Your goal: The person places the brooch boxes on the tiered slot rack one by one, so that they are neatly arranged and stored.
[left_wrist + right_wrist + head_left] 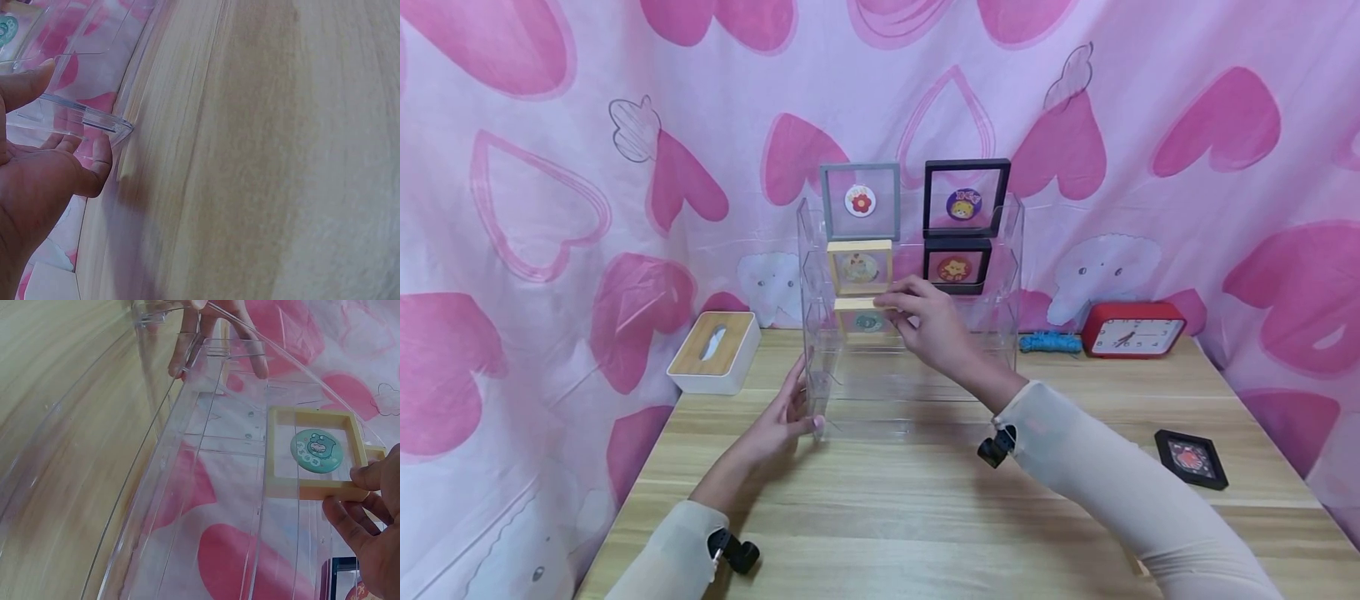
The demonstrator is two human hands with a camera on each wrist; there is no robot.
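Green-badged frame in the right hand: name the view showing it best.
Right wrist: the green-badged frame appears large and nearly whole. The head view shows it small, partly behind the right hand; the left wrist view, only a cut-off part.

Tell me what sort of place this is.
Probably a room in a home, perhaps dressed as a set: a heart-print curtain hangs behind a table that bears a tissue box and a red clock.
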